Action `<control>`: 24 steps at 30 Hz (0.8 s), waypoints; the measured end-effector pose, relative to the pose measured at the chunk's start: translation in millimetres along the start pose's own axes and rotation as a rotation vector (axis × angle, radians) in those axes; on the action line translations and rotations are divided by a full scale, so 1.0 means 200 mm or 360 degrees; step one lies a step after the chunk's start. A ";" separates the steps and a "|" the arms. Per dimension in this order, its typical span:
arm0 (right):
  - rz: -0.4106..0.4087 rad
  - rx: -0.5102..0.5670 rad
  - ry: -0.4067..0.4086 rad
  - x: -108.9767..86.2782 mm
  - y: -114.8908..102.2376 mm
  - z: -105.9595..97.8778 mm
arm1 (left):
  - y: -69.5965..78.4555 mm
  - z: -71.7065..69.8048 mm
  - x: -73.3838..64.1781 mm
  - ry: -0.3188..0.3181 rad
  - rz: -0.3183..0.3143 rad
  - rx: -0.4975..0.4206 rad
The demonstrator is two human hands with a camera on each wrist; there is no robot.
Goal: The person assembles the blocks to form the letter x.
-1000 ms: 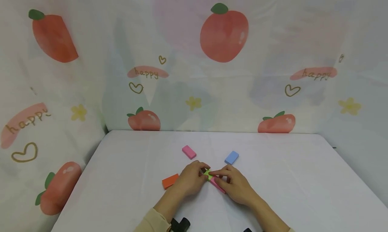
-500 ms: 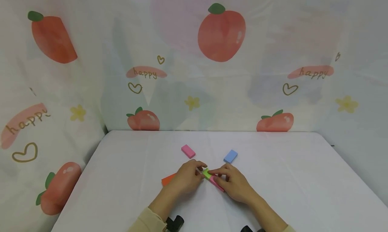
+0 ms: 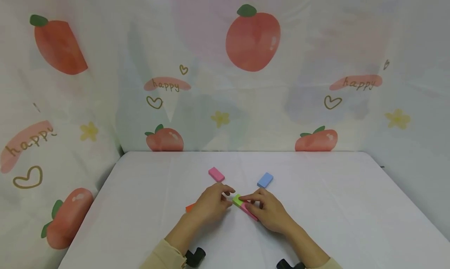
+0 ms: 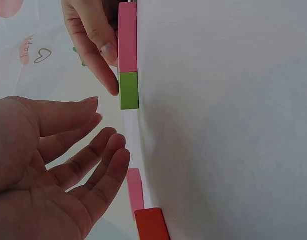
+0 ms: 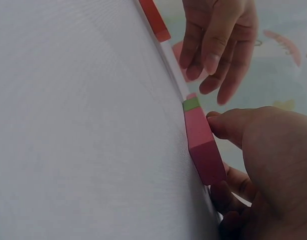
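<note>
A pink block [image 3: 251,214] and a green block [image 3: 236,200] lie end to end on the white table, forming one slanting row. My right hand [image 3: 272,211] holds this row from the right, its index finger on top of the green block and its thumb on the pink one. Just left of the green end is my left hand [image 3: 212,203], fingers loosely bent and apart. In the left wrist view a gap shows between the left hand [image 4: 68,165] and the green block [image 4: 129,91]. An orange block [image 3: 190,207] is partly hidden behind the left hand.
Farther back on the white-covered table [image 3: 316,190] lie another pink block [image 3: 216,174] and a blue block [image 3: 265,180]. A printed cloth wall [image 3: 197,116] rises behind the table. Black wrist devices [image 3: 195,257] sit under the forearms.
My left hand has let go of the green block's end and drawn back to the left, covering more of the orange block. The right hand stays on the row.
</note>
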State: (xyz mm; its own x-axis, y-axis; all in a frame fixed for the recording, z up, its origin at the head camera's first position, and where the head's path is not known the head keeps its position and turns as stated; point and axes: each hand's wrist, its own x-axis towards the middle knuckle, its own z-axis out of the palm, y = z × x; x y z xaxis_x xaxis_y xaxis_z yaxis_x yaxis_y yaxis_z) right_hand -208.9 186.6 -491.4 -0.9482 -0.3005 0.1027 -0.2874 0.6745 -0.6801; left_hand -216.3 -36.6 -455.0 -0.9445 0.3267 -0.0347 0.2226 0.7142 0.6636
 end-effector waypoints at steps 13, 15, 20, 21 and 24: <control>0.0007 0.0002 0.0012 0.00 0.00 0.01 | -0.05 -0.06 -0.03 0.0041 0.0102 0.0064; 0.0011 0.0000 0.0010 0.00 0.00 0.01 | -0.06 -0.06 -0.04 0.0045 0.0096 0.0069; 0.0032 -0.0006 -0.0007 -0.01 0.00 0.00 | -0.06 -0.08 -0.05 0.0047 0.0061 0.0066; 0.0032 -0.0006 -0.0008 -0.01 0.00 0.00 | -0.06 -0.09 -0.06 0.0045 0.0057 0.0065; 0.0034 -0.0008 -0.0006 -0.01 0.00 0.00 | -0.06 -0.11 -0.06 0.0046 0.0061 0.0080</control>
State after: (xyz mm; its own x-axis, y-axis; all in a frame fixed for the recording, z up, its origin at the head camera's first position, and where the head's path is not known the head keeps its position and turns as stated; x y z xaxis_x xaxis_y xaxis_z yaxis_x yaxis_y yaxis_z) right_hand -207.9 187.6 -492.0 -0.9537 -0.2886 0.0853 -0.2677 0.6841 -0.6785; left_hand -212.5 -62.0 -446.5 -0.9415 0.3369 0.0124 0.2701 0.7318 0.6257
